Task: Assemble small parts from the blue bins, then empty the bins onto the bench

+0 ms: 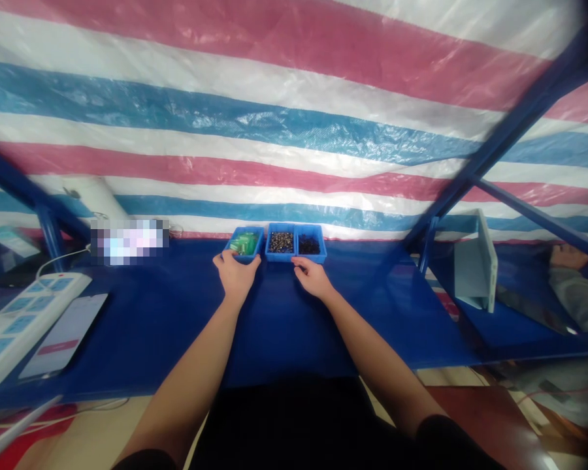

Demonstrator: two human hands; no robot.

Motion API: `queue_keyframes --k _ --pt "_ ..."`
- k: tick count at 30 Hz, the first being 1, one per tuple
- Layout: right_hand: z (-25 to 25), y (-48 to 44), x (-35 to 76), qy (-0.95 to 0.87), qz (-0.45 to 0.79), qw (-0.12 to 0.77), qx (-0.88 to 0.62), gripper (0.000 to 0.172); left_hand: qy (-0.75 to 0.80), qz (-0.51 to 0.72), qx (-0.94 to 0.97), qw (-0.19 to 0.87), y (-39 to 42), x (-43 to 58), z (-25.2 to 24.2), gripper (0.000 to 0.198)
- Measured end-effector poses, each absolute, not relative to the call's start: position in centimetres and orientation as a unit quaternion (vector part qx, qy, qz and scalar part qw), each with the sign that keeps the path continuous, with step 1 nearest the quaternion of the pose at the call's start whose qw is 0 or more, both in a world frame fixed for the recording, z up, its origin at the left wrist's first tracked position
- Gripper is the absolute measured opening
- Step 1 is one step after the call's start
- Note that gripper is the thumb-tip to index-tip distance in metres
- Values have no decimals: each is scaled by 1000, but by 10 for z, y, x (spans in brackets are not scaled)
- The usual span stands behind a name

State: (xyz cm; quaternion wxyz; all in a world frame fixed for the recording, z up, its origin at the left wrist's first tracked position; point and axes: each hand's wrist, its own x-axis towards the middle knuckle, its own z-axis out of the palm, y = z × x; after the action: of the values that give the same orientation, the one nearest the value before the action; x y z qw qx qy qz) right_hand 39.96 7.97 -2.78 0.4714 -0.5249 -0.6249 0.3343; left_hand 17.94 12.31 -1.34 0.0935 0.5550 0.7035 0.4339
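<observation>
My left hand (236, 275) straddles the near end of a small blue bin (260, 239), its thumb by the right corner and its fingers by the left. Green pieces (245, 243), too blurred to name, lie inside that bin. Just to the right stand two more blue bins side by side. One holds small metallic parts (281, 242), and the other holds small dark parts (308, 245). My right hand (313, 277) is closed, with curled fingertips against the near wall of these bins, close to where they meet. Whether anything small is between those fingers is hidden.
At the left lie a white power strip (34, 313) and a phone (66, 336), with a blurred-out screen (130, 242) behind. A tablet on a stand (475, 267) is at the right, near another person's hand (568, 256). Blue frame bars and striped sheeting (294, 150) bound the blue table (284, 326).
</observation>
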Motion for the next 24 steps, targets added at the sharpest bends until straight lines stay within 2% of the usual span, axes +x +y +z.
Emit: queue_keyframes --k 5,9,15,24 --pt "-30 80 399 -624 330 460 -538 32 665 513 542 28 113 180 4 55" --pt "-33 85 397 -557 397 525 -507 31 558 554 618 -24 106 185 6 51" --pt "-23 92 398 -381 561 619 -396 54 364 481 797 -3 105 196 -4 39" --pt "-5 81 393 -320 610 620 -375 54 294 427 855 23 108 200 0 25"
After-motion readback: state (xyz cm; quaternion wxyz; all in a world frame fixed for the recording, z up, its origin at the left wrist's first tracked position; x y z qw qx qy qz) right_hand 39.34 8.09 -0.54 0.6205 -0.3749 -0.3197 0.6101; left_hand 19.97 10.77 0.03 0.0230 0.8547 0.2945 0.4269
